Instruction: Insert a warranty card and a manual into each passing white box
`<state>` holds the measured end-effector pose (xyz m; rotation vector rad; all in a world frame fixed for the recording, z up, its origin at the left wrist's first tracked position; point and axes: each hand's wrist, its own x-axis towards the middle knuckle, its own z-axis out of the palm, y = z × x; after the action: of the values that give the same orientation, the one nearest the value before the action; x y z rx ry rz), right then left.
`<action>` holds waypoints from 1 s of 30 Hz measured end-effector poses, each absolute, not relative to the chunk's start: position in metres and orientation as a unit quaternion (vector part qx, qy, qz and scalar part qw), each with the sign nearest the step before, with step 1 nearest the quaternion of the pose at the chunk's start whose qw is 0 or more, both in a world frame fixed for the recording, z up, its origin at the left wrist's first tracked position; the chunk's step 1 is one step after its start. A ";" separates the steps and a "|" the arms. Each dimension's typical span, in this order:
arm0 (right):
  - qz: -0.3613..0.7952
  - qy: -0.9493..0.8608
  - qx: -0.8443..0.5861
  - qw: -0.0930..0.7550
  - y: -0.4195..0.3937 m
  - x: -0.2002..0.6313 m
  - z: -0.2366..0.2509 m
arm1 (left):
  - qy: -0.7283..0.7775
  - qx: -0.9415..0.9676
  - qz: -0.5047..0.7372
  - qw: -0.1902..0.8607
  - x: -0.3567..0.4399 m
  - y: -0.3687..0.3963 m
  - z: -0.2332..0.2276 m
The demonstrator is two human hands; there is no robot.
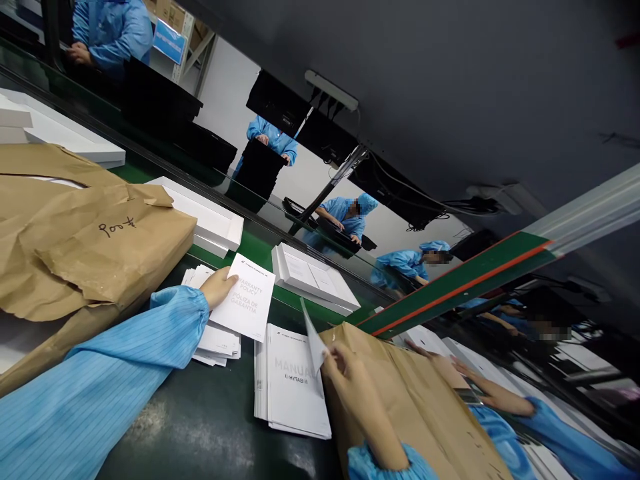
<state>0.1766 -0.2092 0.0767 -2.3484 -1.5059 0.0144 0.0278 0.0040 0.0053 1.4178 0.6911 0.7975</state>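
My left hand (219,288) is closed on a white warranty policy booklet (246,303), pinching its left edge. Below that hand lies a loose pile of white booklets (217,343) on the dark tabletop. My right hand (350,377) pinches a thin white booklet (313,339), seen nearly edge-on and curved, so its print is hidden. It is held over the right side of a stack of manuals (295,383), whose top cover reads MANUAL. A brown paper package (405,393) stands right beside my right hand.
A torn brown paper package (90,233) lies at left. White box trays (320,277) sit on the green conveyor (255,250) beyond the table. A green post (465,283) slants across at right. A co-worker's hands (493,393) work at the far right; other people in blue stand across the line.
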 end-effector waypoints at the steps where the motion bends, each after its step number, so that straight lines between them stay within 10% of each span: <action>1: -0.046 -0.522 -0.828 0.200 -0.203 0.176 0.077 | 0.313 0.618 0.352 0.629 0.028 0.004 0.005; 14: -0.301 -0.716 -0.618 0.124 -0.134 0.120 0.028 | 0.100 0.565 0.344 0.743 0.032 -0.013 0.013; 23: 0.177 -0.453 -0.681 0.547 -0.142 0.169 0.033 | 0.162 0.565 0.409 0.698 0.034 -0.018 0.012; 26: 0.397 -0.366 -0.618 0.571 -0.143 0.162 0.032 | 0.142 0.539 0.402 0.726 0.033 -0.025 0.016; 30: 0.385 -0.358 -0.571 0.631 -0.142 0.155 0.031 | 0.153 0.555 0.304 0.759 0.033 -0.031 0.018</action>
<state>0.1552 -0.1418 0.0308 -1.3062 -0.8186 0.8818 0.0333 -0.0313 0.0178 1.2095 0.3327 0.6623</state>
